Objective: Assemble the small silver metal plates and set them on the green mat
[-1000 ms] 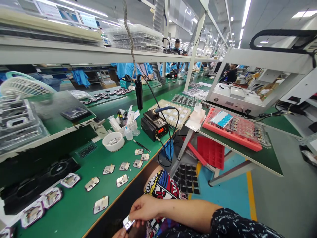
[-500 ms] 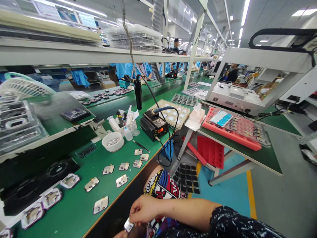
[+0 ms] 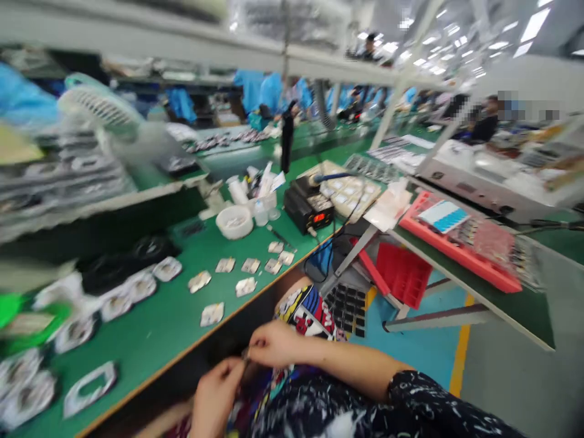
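My right hand (image 3: 278, 344) is closed in a pinch over my lap, just off the bench's front edge. My left hand (image 3: 214, 392) meets it from the left, with thumb and fingers pressed together. Between the fingertips is a small pale plate (image 3: 246, 356), mostly hidden and blurred now. On the green bench (image 3: 159, 359) beside the hands lie several similar small pale plates (image 3: 212, 314). A row of rounded frame-like housings (image 3: 75, 333) runs along the left, and one open frame (image 3: 90, 388) lies nearest the front.
A black soldering station (image 3: 309, 210) with a lit display stands behind the plates. Beside it are a white bowl (image 3: 234, 222), a small bottle (image 3: 261, 213) and tweezers (image 3: 279, 236). A red tray (image 3: 460, 249) rests on the side table at right. A shelf beam (image 3: 255, 55) crosses above.
The view has swung, shifting the bench scene rightward and up. My left hand has come further into view, against my right fingertips. The plate, plainly visible before, is now mostly covered.
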The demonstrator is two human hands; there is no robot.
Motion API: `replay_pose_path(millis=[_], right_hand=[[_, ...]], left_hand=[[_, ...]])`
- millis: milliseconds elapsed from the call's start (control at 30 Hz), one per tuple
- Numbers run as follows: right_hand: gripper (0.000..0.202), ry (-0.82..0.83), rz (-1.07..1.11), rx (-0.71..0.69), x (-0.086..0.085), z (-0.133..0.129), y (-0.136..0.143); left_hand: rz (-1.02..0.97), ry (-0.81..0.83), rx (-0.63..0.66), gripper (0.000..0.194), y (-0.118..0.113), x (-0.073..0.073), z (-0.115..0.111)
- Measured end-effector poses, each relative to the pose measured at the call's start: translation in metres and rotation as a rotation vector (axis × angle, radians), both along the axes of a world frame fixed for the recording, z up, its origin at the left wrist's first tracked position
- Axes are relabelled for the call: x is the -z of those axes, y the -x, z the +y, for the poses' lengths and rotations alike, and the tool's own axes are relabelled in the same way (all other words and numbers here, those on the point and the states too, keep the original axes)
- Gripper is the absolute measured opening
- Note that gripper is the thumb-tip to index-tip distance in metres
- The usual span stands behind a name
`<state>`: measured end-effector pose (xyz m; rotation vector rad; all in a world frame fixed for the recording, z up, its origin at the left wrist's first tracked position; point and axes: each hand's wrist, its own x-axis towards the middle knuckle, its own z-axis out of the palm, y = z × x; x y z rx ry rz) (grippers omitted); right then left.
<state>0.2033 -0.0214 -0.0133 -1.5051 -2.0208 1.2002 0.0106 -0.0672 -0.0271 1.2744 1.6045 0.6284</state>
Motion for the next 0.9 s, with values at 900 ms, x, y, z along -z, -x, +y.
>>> replay_pose_path(millis=[900], right_hand=[[0.015,0.166,0.316,0.058,-0.014,0.009,0.0]], left_hand=[[-0.339,-0.021,-0.064,0.017,0.008,-0.035,0.008]])
